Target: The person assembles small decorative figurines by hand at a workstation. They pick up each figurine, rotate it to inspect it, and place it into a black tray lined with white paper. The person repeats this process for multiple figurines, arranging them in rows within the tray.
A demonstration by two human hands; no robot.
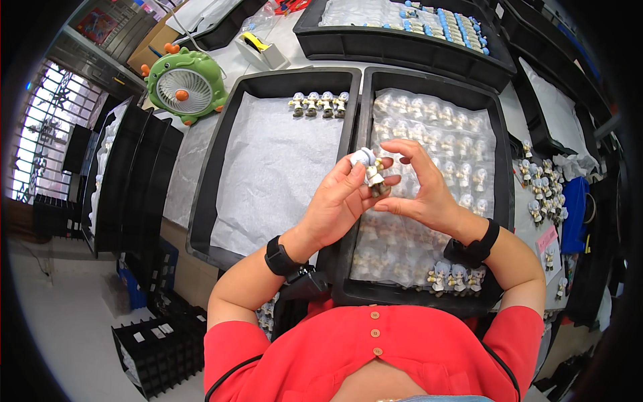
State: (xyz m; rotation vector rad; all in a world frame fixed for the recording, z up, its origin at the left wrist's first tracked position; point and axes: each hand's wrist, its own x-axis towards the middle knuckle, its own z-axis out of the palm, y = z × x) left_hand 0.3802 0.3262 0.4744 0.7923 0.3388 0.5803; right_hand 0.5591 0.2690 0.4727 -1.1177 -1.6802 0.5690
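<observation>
Above a paper-lined left tray (281,84) and a fuller right tray (432,88), set side by side likely to shorten reaches, curves the right hand (429,192) wide without gripping, near the left hand (337,202), and pinches in the latter a small tilted figurine (374,176), apparently to leave most of it visible.

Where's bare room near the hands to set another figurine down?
The left tray has bare white paper below its row of four figurines, reaching left of the left hand. A smaller patch lies left of that row. Crowded: the right tray, with rows of figurines under clear plastic and three uncovered figurines near its lower edge.
</observation>
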